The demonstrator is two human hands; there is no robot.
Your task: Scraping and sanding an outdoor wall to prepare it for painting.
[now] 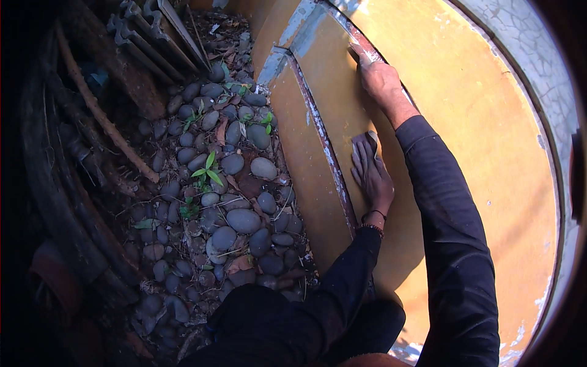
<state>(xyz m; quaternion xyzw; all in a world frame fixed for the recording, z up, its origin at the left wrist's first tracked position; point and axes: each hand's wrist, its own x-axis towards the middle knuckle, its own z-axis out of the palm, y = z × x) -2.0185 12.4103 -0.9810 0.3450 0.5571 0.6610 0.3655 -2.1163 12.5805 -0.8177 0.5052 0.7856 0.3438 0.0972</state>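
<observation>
My left hand [372, 174] lies pressed against the yellow painted wall [333, 79], its fingers together over a thin folded sheet [374, 144] that looks like sandpaper. Most of that sheet is hidden beneath the fingers. Higher up, my right hand [380, 82] grips the wall's raised ledge [361, 38], which has a worn red and white edge. One digit stretches along the ledge; the other fingers are largely hidden. Dark sleeves cover both forearms, and a bracelet [371, 229] circles my left wrist.
Below the ledge runs a lower step with a chipped red-white edge [321, 131]. Rounded grey stones [243, 221], dry leaves and small green plants [210, 171] cover the ground at left. Logs [110, 67], a stick [101, 116] and stacked corrugated sheets [156, 37] stand beyond.
</observation>
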